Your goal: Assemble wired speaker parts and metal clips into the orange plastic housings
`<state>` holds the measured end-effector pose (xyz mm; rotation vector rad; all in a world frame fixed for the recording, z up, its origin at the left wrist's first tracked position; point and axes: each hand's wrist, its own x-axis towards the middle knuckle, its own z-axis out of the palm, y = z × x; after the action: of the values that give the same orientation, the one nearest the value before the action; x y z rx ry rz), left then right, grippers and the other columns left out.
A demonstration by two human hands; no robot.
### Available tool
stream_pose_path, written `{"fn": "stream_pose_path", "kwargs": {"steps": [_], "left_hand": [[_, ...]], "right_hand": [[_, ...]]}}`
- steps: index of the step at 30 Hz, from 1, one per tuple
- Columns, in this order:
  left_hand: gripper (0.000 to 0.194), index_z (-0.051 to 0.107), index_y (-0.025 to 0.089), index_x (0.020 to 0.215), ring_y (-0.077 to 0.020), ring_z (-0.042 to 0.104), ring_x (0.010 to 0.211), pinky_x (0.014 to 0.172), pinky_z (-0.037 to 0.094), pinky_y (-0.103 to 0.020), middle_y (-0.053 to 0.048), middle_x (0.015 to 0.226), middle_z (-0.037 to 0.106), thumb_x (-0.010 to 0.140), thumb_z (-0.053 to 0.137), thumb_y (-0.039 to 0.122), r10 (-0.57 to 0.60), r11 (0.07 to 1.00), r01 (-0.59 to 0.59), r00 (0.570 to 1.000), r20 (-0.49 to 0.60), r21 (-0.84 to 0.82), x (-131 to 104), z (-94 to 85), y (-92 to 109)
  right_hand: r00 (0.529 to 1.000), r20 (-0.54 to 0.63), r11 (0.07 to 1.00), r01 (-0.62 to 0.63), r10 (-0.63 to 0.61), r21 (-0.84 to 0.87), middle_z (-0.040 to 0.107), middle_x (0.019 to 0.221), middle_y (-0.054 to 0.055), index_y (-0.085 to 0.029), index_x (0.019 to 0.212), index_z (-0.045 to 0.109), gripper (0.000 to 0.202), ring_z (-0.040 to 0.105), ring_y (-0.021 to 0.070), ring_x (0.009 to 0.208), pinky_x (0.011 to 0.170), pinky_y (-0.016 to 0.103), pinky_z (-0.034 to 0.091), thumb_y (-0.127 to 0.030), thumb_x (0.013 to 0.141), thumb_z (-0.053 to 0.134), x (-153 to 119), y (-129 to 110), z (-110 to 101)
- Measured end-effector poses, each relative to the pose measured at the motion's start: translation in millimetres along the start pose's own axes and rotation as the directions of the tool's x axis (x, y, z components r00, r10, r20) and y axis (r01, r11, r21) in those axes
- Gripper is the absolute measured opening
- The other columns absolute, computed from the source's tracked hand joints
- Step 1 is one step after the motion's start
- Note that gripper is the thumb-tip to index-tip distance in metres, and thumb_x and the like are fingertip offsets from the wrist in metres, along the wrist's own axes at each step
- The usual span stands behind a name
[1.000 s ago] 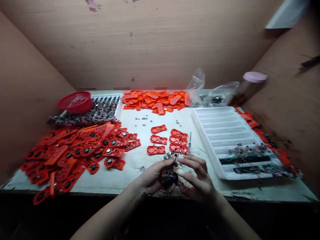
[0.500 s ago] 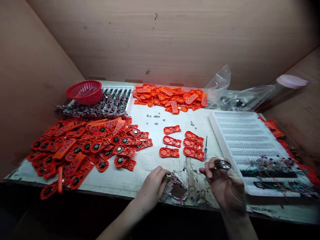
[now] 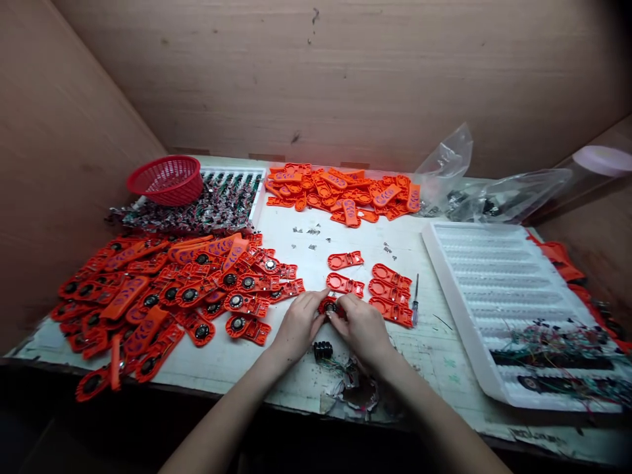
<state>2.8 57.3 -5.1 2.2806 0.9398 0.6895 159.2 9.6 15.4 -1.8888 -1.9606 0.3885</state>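
My left hand (image 3: 300, 324) and my right hand (image 3: 363, 329) meet at the front left orange plastic casing half. Both hands are closed, fingertips at the edges of a small black round speaker (image 3: 330, 306) lying in the casing's round end. My fingers hide most of this casing. Behind it lie two more open orange casing halves (image 3: 345, 284) in a column. To the right is another column of orange casing halves (image 3: 389, 289), with a screwdriver (image 3: 415, 304) beside it. A ribbed black part (image 3: 323, 350) with thin wires sits just below my hands.
A heap of orange casings with speakers (image 3: 190, 293) spreads on the left. Behind it, a red basket (image 3: 165, 181) rests on a white tray of wired parts. More orange pieces (image 3: 340, 191) and plastic bags (image 3: 518, 191) line the back. A white ribbed tray (image 3: 494, 270) stands right.
My right hand has moved left and forward, bringing the speaker to the front left casing. My left hand has left the wires near the table edge and joined it there. The view has shifted slightly.
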Motion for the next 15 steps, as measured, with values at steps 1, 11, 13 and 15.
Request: {"fn": "stream_pose_path", "kwargs": {"steps": [1, 11, 13, 15], "left_hand": [[0.045, 0.046, 0.019, 0.127, -0.0213, 0.055, 0.109, 0.096, 0.046, -0.041, -0.009, 0.118, 0.06, 0.084, 0.051, 0.007, -0.002, 1.0, 0.002, 1.0, -0.011, -0.007, 0, 0.7, 0], [0.033, 0.055, 0.019, 0.114, -0.0211, 0.058, 0.104, 0.092, 0.05, -0.041, -0.008, 0.109, 0.064, 0.083, 0.054, 0.007, -0.027, 0.997, 0.022, 0.997, -0.069, -0.073, -2, 1.2, 3], [0.033, 0.054, 0.019, 0.114, -0.0212, 0.058, 0.103, 0.091, 0.05, -0.041, -0.008, 0.109, 0.064, 0.083, 0.055, 0.008, -0.035, 0.997, 0.029, 0.996, -0.087, -0.07, -2, 2.2, 2], [0.033, 0.054, 0.018, 0.114, -0.021, 0.058, 0.103, 0.091, 0.05, -0.041, -0.008, 0.108, 0.064, 0.083, 0.055, 0.008, -0.028, 0.997, 0.022, 0.995, -0.091, -0.068, -3, 2.7, 1]], "right_hand": [[1.0, -0.001, 0.999, 0.009, -0.009, -0.041, 0.063, 0.081, 0.006, -0.018, 0.078, 0.059, 0.012, 0.058, 0.019, 0.071, 0.06, 0.028, 0.036, -0.026, 0.086, 0.054, 1, 0, 2], [0.995, -0.098, 0.998, -0.012, 0.018, 0.062, 0.061, 0.084, 0.004, -0.019, 0.086, 0.059, 0.012, 0.057, 0.0161, 0.068, 0.057, 0.025, 0.037, -0.024, 0.091, 0.05, -2, 0, 10], [0.992, -0.122, 0.997, -0.014, 0.024, 0.078, 0.06, 0.078, 0.003, -0.019, 0.08, 0.058, 0.016, 0.057, 0.0163, 0.067, 0.058, 0.025, 0.037, -0.026, 0.091, 0.048, -2, 0, 12], [0.989, -0.144, 0.997, -0.028, 0.039, 0.077, 0.059, 0.075, 0.003, -0.019, 0.078, 0.056, 0.017, 0.057, 0.0168, 0.067, 0.058, 0.025, 0.037, -0.026, 0.091, 0.049, -2, -1, 16]]}}
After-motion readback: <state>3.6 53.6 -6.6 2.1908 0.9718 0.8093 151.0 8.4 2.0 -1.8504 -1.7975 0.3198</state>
